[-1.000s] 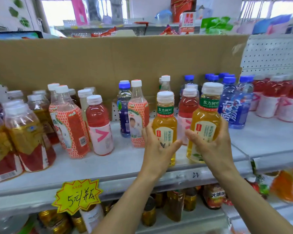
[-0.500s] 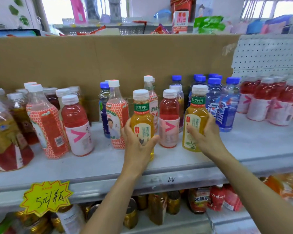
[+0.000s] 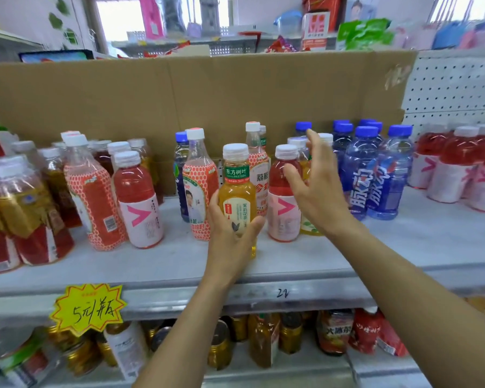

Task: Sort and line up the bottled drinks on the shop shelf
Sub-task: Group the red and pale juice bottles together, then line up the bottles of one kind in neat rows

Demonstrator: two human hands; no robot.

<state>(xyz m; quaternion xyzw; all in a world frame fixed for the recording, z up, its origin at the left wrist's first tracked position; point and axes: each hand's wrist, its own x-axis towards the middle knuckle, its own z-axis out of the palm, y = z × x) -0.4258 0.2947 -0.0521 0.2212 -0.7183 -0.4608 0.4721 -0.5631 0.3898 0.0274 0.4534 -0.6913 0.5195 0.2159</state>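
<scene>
left hand (image 3: 230, 233): wrapped around the lower body of a yellow tea bottle (image 3: 237, 203), thumb on the right side, fingers on the left; firm grasp
yellow tea bottle: upright, white cap, green neck band, near the front of the shelf (image 3: 403, 247); whether its base touches the shelf cannot be told, the hand covers it
right hand (image 3: 317, 191): open, fingers spread and slightly curled, holding nothing; in front of the bottles just right of the held one
second yellow bottle (image 3: 310, 228): standing on the shelf behind the right hand, mostly hidden; only the lower edge and a strip of the body show
red drink bottle (image 3: 282, 203): pink-and-white label, upright, between the two yellow bottles, just beside the held one
orange-patterned bottle (image 3: 199, 186): upright, just left of the held bottle, close to the left hand's fingers
blue bottles (image 3: 375, 175): cluster to the right of the right hand, blue caps
more red bottles (image 3: 454, 169): far right of the shelf
left group (image 3: 90, 191): mixed red, orange-patterned and amber bottles, uneven rows
backing: cardboard sheet (image 3: 179, 96) behind the drinks
price tag (image 3: 87, 309): yellow starburst on the shelf's front edge, left of the arms
</scene>
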